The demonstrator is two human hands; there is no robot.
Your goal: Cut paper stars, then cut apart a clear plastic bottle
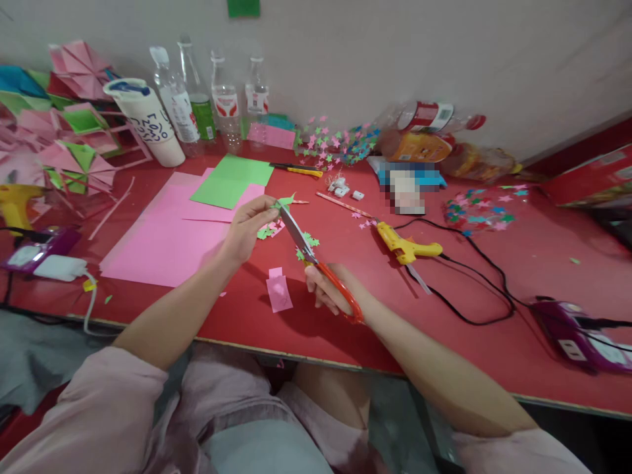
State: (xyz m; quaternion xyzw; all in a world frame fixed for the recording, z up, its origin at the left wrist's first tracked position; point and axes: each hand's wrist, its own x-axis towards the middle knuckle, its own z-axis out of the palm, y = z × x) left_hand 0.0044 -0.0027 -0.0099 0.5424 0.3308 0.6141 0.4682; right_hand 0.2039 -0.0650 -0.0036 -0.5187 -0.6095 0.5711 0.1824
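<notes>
Between the thumb and fingers of my left hand [247, 227] is a small piece of green paper [286, 201]. My right hand [326, 289] grips red-handled scissors [340, 289], their blades pointing up and left so that the tips meet the green paper. Below the hands, green and pink paper cut-outs [269, 232] lie on the table, and more green cut-outs [310, 241] sit partly behind the blades. Two small pink paper pieces [279, 293] lie closer to me. Left of my left hand are large pink sheets [162, 224] and a green sheet [232, 180].
A yellow glue gun [405, 247] with a black cord rests on the red table [474, 270] at right. Bottles [227, 105] and a white cup [148, 125] stand along the wall. A yellow-handled cutter [301, 170] lies behind the sheets. Purple power strips [567, 332] sit at both sides.
</notes>
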